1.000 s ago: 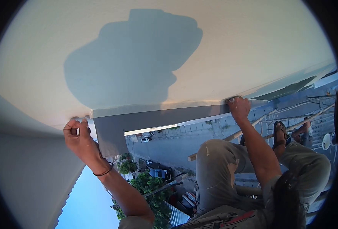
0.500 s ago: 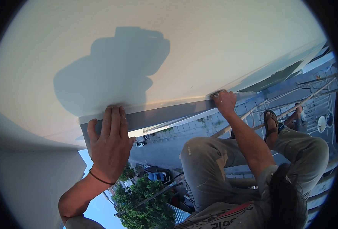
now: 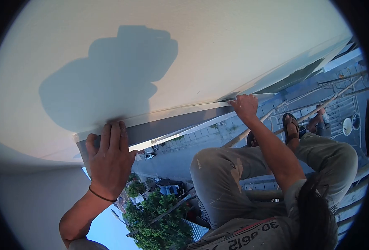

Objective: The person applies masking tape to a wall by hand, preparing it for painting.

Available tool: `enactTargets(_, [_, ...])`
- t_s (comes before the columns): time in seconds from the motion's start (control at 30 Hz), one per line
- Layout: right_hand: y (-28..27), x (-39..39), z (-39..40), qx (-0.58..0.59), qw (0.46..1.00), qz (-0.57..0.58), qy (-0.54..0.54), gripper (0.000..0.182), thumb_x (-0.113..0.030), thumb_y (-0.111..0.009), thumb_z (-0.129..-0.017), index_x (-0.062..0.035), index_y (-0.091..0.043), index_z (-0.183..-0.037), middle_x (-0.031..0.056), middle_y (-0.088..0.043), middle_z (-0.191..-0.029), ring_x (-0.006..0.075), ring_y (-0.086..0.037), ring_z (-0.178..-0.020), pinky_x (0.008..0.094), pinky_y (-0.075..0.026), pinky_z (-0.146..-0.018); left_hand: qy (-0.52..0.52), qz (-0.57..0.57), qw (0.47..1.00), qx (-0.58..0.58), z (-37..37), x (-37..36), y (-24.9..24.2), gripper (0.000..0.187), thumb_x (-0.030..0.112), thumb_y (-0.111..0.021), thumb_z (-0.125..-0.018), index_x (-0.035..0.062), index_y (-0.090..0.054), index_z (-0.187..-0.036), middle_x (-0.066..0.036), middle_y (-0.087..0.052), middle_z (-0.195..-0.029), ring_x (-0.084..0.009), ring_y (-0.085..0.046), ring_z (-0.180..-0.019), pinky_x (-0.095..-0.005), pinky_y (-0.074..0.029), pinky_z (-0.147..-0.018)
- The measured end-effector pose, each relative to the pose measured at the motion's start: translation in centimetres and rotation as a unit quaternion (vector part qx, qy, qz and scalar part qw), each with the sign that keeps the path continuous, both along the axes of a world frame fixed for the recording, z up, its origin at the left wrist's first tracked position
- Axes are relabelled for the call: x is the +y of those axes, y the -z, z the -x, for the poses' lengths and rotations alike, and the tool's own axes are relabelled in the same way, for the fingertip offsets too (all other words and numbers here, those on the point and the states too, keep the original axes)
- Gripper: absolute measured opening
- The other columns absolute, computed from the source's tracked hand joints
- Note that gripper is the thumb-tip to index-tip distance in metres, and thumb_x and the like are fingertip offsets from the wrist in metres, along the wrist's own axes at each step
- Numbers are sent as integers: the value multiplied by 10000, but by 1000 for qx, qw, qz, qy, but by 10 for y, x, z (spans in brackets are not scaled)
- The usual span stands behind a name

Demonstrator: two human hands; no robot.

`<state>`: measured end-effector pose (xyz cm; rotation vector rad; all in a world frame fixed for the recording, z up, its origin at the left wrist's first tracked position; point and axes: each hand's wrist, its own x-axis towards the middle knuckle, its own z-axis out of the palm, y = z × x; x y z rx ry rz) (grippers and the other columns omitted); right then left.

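My left hand (image 3: 109, 158) lies over the lower edge of a cream wall (image 3: 209, 46), with its fingers extended and fingertips pressed against a pale narrow strip (image 3: 167, 113) that follows this edge. Below the strip runs a grey band (image 3: 163, 127). Farther right along the same edge is my right hand (image 3: 246, 109). Its fingers are curled over at the strip's right part, and whatever they pinch is hidden. A dark cord circles my left wrist. Shadows fall on the wall above both hands.
I am high above a street (image 3: 159, 166), with my bent legs in grey trousers (image 3: 222, 179) below me. Scaffold poles (image 3: 330, 100) stand at the right, where another person's arm (image 3: 315, 121) shows. A green tree (image 3: 159, 218) and parked vehicles (image 3: 170, 187) are far below.
The view has shifted slightly, so the wall edge and my left hand appear farther left. My right hand has slid a little to the right along the edge. My left hand keeps its place there.
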<state>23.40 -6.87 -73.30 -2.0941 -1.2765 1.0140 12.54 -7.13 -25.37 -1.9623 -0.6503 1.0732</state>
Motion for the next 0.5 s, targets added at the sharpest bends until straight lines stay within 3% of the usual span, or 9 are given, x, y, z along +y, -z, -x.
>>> enactTargets(0.5, [15, 11, 32, -43, 998, -41, 12, 388, -497, -737, -918, -120, -828, -922, 115, -762, -991, 320, -668, -1051, 486, -445, -911, -18, 8, 1000, -12, -2, 1, 6, 876, 317, -866, -784, -19, -502, -1507, -155, -510, -1443, -316, -475, -1370, -541, -330, -1132])
